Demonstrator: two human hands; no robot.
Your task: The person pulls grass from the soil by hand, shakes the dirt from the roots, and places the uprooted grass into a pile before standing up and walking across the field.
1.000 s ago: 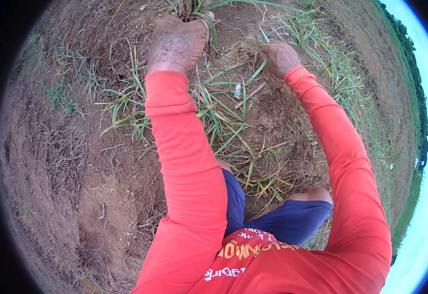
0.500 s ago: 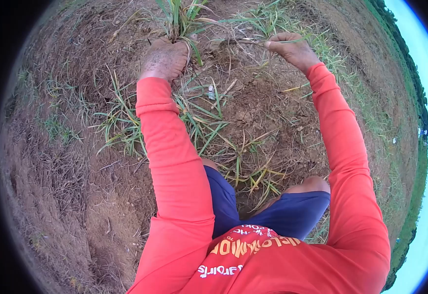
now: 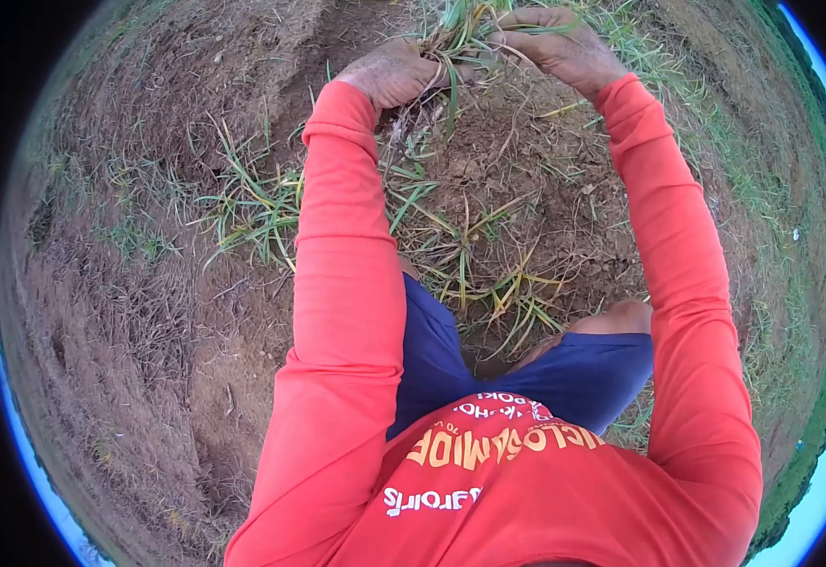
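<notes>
The grass clump (image 3: 456, 33) sits gripped between both fists, the soil-caked left hand (image 3: 396, 71) clenched low on its stems and the right hand (image 3: 555, 45) closed just beside, so keeping both grips near the roots should steady it

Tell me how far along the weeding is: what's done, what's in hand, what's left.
Done: loose green and yellowing grass blades lie scattered on the bare brown soil near the knees, apparently pulled. In hand: left hand and right hand both grip one green grass tuft at the top. Left: rooted green grass clumps remain beside the left sleeve, and more grass stands at the right edge.
</notes>
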